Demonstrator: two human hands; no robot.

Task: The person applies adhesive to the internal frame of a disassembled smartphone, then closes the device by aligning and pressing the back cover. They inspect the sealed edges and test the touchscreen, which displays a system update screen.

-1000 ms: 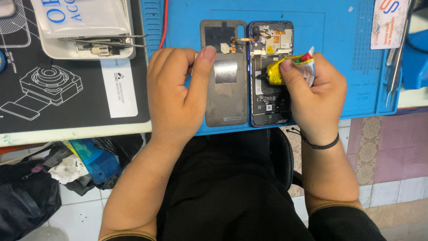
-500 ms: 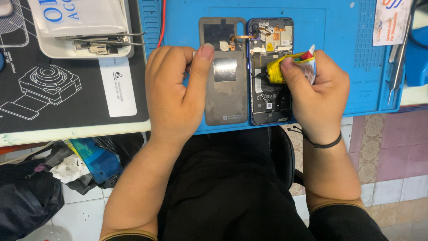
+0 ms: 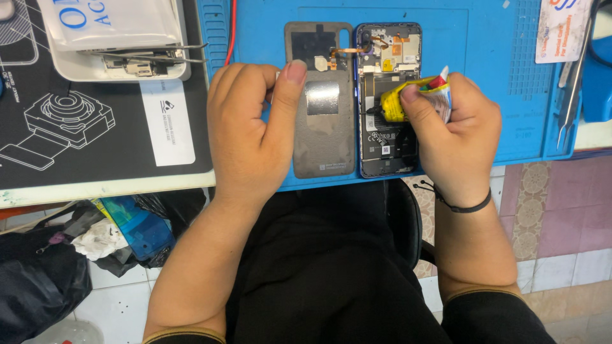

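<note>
Opened dark smartphone body (image 3: 387,102), internals exposed, lies flat on the blue silicone repair mat (image 3: 497,95) near its front edge, directly ahead of the person. Small yellow squeeze tube with red tip (image 3: 414,99) is pressed nozzle-down onto the phone's mid section; right hand (image 3: 456,137) has fingers curled tight around it, thumb on top, so the squeeze looks controlled. Grey detached back cover (image 3: 322,102) sits inner side up just left of the phone, touching or nearly so, joined by a thin orange flex at the top. Left hand (image 3: 252,127) is loosely curled, holding nothing, thumb tip on the cover's left edge, likely pinning it so the flex stays slack. Metal tweezers (image 3: 570,95) lie at the mat's right edge; white parts tray (image 3: 121,60) sits well apart to the left.
</note>
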